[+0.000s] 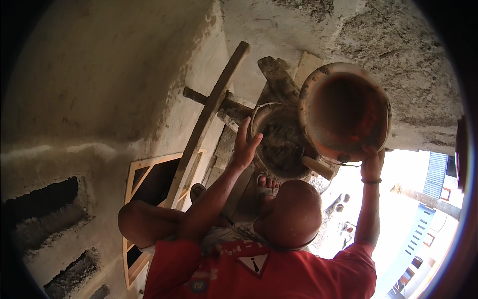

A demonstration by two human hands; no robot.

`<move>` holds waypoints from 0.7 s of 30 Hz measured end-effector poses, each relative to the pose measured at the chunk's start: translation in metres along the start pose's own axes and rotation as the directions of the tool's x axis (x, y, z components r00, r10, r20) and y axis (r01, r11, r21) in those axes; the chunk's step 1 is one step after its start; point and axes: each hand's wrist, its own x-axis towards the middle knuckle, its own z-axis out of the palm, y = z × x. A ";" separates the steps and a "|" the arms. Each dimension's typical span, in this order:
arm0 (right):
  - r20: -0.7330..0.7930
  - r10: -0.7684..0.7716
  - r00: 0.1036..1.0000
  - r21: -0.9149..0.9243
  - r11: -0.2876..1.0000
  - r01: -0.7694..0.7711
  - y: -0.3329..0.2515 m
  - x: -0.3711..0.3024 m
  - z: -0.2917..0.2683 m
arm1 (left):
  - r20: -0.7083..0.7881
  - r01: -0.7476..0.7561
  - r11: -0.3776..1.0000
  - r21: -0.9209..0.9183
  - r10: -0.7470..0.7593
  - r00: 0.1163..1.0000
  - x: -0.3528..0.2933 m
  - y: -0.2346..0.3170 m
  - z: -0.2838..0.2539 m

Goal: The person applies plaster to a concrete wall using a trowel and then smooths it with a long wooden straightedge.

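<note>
My right hand [371, 162] is closed on the lower rim of a round bucket [308, 107]. The bucket is tipped with its mouth toward me, its reddish inside smeared with dried mortar. Beside it stands a second bucket [260, 157] holding grey wet mortar [281, 142]. A tool's pale wooden handle [317, 167] sticks out over this bucket's right rim; its other end cannot be made out. My left hand [244, 152] is at the left rim of the mortar bucket, thumb and fingers apart. Whether it touches the rim is hard to tell.
A long wooden beam [206, 119] leans along the left, crossed by a shorter dark board [234, 107]. Mortar-stained planks [279, 79] lie behind the buckets. My bent knees [294, 214] are close below. A wooden frame [130, 174] sits in the left wall; bright open ground drops away at right.
</note>
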 end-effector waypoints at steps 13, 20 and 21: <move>0.013 -0.125 0.992 -0.248 0.961 0.125 -0.004 -0.011 -0.001 | 0.012 0.039 0.998 0.050 -0.039 0.999 -0.001 0.014 -0.003; 0.005 -0.024 1.000 -0.080 0.996 0.025 0.000 -0.006 -0.010 | 0.025 0.048 0.998 0.037 -0.049 0.999 0.002 0.011 -0.004; 0.005 0.032 0.999 0.003 0.999 -0.033 0.003 -0.002 -0.015 | 0.023 0.053 0.998 0.032 -0.053 0.998 0.002 0.009 -0.004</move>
